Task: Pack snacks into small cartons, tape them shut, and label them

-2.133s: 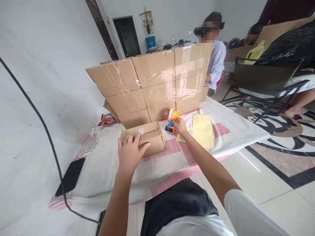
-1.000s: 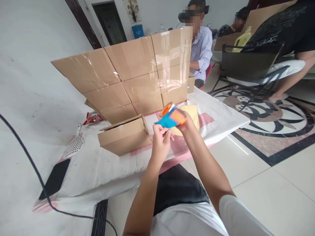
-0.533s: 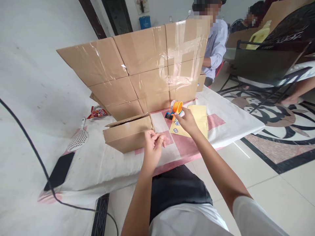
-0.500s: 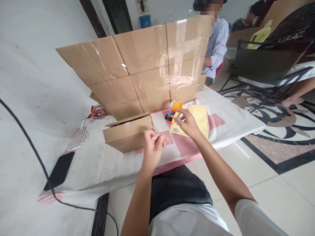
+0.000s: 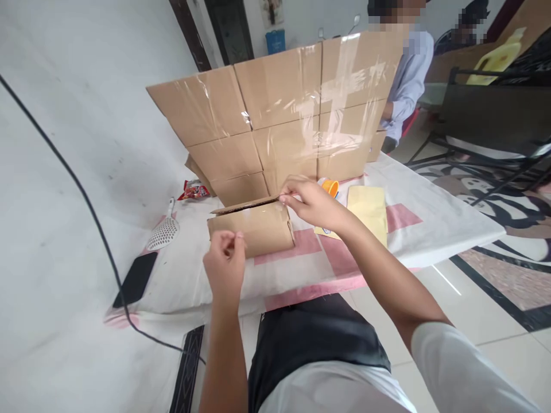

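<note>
A small cardboard box (image 5: 262, 228) lies on the cloth-covered table, a narrow dark gap showing along its top flap. My right hand (image 5: 307, 201) is at the box's upper right corner, its thumb and finger pinched at the flap's edge; whether something thin is between them is hidden. In front of the box's left part is my left hand (image 5: 226, 255), fingers curled and thumb against the index finger, with its contents too small to make out. Behind stands a large taped cardboard panel (image 5: 284, 126). An orange tape roll (image 5: 330, 188) sits partly behind my right hand.
Yellowish paper envelopes (image 5: 365, 209) lie right of my right hand. On the left are a white slotted ladle (image 5: 164, 232), a black phone (image 5: 135, 279) and a red packet (image 5: 193, 190). A cable hangs at left. A person (image 5: 411, 74) sits beyond the panel.
My right hand has moved left from the orange items to the box's corner. My left hand has moved left across the box's front. The view has shifted, so the scene sits farther right.
</note>
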The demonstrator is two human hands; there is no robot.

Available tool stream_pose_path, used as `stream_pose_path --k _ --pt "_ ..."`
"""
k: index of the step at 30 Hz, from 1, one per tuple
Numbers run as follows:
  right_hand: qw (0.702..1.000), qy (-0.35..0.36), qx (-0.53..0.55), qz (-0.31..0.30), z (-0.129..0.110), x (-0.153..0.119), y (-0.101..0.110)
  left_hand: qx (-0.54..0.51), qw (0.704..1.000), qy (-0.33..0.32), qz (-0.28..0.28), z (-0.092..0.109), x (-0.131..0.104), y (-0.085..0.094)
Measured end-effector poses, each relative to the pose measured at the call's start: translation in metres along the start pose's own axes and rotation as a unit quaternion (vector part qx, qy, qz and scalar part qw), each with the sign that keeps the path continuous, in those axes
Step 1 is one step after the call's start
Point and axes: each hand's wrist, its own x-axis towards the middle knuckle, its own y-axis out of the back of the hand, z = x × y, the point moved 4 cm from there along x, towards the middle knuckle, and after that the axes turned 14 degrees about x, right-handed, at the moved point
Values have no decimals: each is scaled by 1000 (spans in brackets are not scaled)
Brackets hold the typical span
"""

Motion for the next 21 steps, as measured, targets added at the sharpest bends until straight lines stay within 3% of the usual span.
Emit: stream_pose_path --k 1,2,4,7,11,12,14,17,19,21 --pt "999 1 -9 -38 3 16 -9 59 995 -51 58 -1 9 10" --pt "997 1 -26 -77 7 31 -20 113 985 -101 78 -1 17 15" --pt "986 2 -79 -144 18 55 -46 194 965 -174 31 -3 30 9" --pt "962 -2 -181 -203 36 75 -82 253 941 -217 -63 -11 36 -10" --pt "942 -50 -252 -217 44 81 -102 289 927 -231 -55 -16 24 -23" --pt "945 -64 -267 -180 44 80 -98 288 929 -228 -49 -15 21 -24" --pt "952 -86 -288 -51 46 70 -73 273 934 -228 -38 -11 18 -25" --pt "944 -127 -258 163 62 17 -11 234 935 -264 -31 0 21 -26" --pt "918 -214 -252 218 86 -41 30 211 931 -293 -49 6 25 -28" --pt "877 -357 -283 155 114 -100 58 208 927 -304 -71 10 28 -30"
